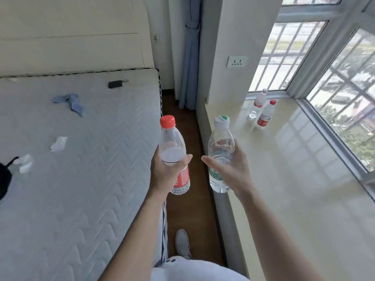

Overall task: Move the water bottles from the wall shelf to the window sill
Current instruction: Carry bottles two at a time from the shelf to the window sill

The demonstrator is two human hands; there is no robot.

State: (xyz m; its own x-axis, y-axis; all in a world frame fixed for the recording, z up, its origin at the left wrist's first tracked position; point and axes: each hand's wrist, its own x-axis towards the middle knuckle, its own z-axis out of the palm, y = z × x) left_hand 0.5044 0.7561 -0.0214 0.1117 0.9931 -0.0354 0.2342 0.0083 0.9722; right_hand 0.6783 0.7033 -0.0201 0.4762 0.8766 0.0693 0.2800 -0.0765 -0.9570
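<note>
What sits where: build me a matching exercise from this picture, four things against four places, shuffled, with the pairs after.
Things
1. green-label bottle
2. black gadget
3. far red-capped bottle
4. near red-capped bottle

Places
a. on the mattress
b. in the grip of the right hand
c. on the window sill
d. in the grip of the left hand

Pairs: 1-b, 2-a, 3-c, 4-d.

I saw a bare quilted mattress (pixel 81 169) filling the left, with a cream headboard (pixel 71 43) behind it. A strip of dark wood floor (pixel 182 211) ran alongside. A blue curtain (pixel 190 57) hung in the corner, and daylight came through barred windows (pixel 284 57) at right.
</note>
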